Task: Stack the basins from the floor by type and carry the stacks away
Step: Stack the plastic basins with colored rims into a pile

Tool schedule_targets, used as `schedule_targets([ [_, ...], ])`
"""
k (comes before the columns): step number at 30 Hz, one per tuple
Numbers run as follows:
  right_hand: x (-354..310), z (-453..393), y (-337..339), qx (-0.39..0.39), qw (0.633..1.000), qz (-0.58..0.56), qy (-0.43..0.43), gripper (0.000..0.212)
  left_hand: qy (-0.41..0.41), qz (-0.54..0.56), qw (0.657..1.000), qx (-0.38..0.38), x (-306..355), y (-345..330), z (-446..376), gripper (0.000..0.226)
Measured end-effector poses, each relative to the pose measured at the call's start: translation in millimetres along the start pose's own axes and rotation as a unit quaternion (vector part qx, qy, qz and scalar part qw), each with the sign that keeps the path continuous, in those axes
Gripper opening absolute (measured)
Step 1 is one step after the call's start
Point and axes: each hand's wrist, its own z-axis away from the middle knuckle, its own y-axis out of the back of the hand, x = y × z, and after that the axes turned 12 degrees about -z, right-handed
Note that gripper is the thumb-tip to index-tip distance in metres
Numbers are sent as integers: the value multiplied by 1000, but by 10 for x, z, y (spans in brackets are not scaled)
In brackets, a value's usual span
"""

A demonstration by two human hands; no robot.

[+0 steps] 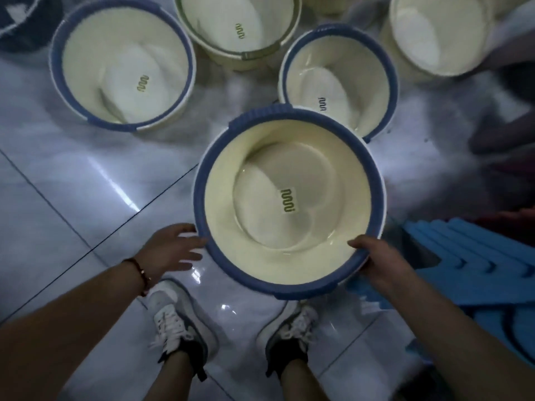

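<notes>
A cream basin with a blue rim (289, 198) is held tilted above the floor in front of me. My right hand (376, 259) grips its near right rim, thumb over the edge. My left hand (170, 247) has straight fingers that touch the basin's near left rim. Two more blue-rimmed cream basins stand on the tiles, a large one at the far left (121, 65) and a smaller one beyond the held basin (338, 79). At the top stand a green-rimmed cream basin (237, 24) and a plain cream basin (440, 33).
Glossy white floor tiles (72, 198) lie under everything. Stacked light blue plastic pieces (474, 261) sit at my right. A dark basin (20, 21) shows at the top left corner. My two shoes (179, 316) stand below the held basin. A dark shape lies at the right edge.
</notes>
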Motion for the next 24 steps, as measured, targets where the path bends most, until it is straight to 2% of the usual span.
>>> schedule_targets([
  [2,-116,-137,334,34,999,-7,0,23,-9,-21,1000,-10,225,-404,28,31],
  [5,-245,-341,737,81,996,28,-5,37,-25,-35,999,-6,499,-892,30,22],
  [8,-339,-532,1084,98,992,82,21,31,-52,-97,994,1,666,-1284,-83,21],
  [11,-331,-739,1231,84,984,151,39,25,-79,-190,978,27,717,-1525,-283,18],
  [13,-254,-875,1215,70,982,173,31,25,-92,-234,966,56,665,-1621,-447,19],
  [16,-125,-1051,1079,75,980,178,47,19,-98,-238,960,106,518,-1697,-653,19],
  [19,-12,-1248,888,80,965,243,56,7,-77,-235,959,141,318,-1662,-870,30],
  [21,62,-1339,747,63,952,297,49,4,-67,-245,955,150,198,-1592,-1010,33],
  [24,142,-1435,440,28,946,317,56,6,-64,-278,943,173,107,-1457,-1201,29],
])
